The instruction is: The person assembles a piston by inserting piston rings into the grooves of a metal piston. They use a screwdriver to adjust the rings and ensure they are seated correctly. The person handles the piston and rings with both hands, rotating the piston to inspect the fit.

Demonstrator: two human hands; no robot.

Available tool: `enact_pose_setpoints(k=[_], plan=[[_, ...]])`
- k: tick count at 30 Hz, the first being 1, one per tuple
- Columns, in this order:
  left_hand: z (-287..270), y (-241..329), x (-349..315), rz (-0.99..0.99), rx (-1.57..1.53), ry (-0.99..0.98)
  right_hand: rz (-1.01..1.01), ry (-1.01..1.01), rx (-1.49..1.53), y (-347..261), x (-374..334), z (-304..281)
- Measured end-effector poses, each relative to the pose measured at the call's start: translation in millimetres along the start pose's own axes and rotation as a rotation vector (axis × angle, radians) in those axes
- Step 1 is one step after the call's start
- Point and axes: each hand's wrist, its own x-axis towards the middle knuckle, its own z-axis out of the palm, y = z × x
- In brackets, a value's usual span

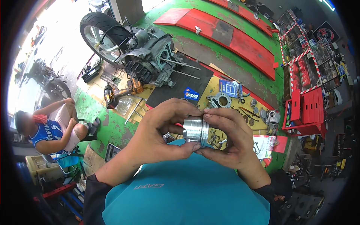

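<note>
A shiny silver piston (pixel 195 129) is held sideways between both hands, close in front of my teal shirt. My left hand (pixel 159 131) curls around its left end, with the thumb below and the fingers above. From the other side, my right hand (pixel 231 137) pinches the grooved ring end between its thumb and fingertips. The fingertips of both hands nearly meet along the top and bottom edges. Whether a ring sits in the grooves I cannot tell. Beyond the hands stands a scooter engine (pixel 150 56) with long bare studs pointing right.
Behind the engine is its wheel (pixel 101 35). A cordless drill (pixel 122 92) lies left of a black mat (pixel 165 88). A metal cylinder part (pixel 220 100) and small hardware rest on cardboard at right. A person (pixel 52 129) sits at left; a red tool cabinet (pixel 305 112) stands far right.
</note>
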Motion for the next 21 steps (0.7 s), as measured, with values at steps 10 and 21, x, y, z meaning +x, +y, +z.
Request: enact_pose_setpoints(k=[10,21], plan=[[6.0,6.7,0.3,-0.072,-0.075,0.031,-0.034,0.01,0.006,2.1,-1.7,0.4],[3.9,3.7,3.6,0.113,-0.002,-0.016,0.033,0.135,0.22,5.9,-6.6,7.4]])
